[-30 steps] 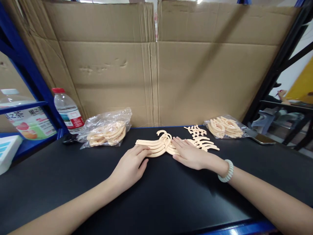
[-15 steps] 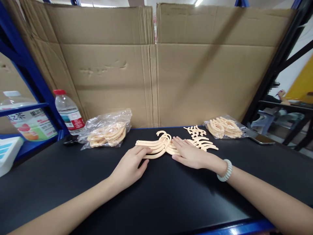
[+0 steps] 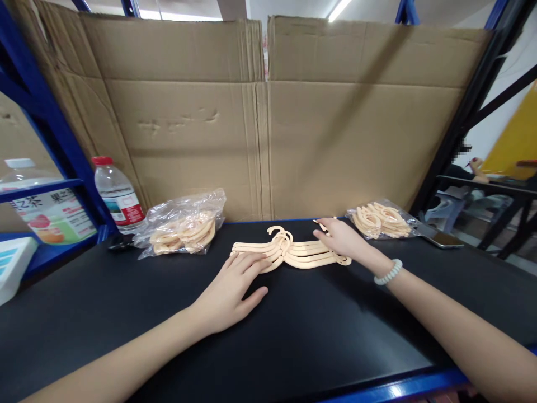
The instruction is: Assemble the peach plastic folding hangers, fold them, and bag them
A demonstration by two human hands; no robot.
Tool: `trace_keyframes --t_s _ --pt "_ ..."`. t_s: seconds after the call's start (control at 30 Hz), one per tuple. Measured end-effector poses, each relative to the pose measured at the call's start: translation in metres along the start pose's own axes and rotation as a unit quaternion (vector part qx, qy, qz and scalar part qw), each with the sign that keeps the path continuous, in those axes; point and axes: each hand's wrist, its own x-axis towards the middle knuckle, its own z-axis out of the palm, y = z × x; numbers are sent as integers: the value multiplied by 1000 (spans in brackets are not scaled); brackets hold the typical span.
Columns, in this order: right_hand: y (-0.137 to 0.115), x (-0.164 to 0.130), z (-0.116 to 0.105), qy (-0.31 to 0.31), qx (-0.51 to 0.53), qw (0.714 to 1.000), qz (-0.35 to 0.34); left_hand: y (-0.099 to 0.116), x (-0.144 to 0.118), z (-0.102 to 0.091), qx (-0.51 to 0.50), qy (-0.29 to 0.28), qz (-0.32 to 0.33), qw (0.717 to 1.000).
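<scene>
While the left hand [image 3: 237,288] lies spread on the beige hanger parts [image 3: 308,261] mid-table, the right hand [image 3: 346,238] sits over small pieces [image 3: 322,226], grip hidden, can't tell; reads as a pick-up step, calls for a light pinch

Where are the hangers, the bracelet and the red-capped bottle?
Hangers [image 3: 304,261]: head view, on one arm.
Bracelet [image 3: 390,272]: head view, middle of its band.
Red-capped bottle [image 3: 122,207]: head view, on the label.

smooth, plastic-looking hangers [image 3: 308,262]; matt cardboard [image 3: 184,129]; glossy, crinkled plastic bag [image 3: 182,208].
</scene>
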Motion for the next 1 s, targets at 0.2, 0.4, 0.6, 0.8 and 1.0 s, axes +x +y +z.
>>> trace_keyframes --t_s 0.2,0.4,0.6,0.8,1.0 --pt "35 36 -6 -67 -40 986 145 0 -2 -1 1 -31 -22 999" --pt "37 64 -3 -172 -27 973 149 -2 -4 -1 -3 -24 -10 1000" --pt "32 69 6 -181 -17 980 81 -2 -5 0 -5 -25 -18 1000" --pt "39 67 10 -142 23 990 -11 -1 -5 0 -6 -27 -27 999" --pt "46 75 2 -118 32 991 -52 1 -6 -3 -6 -39 -34 999"
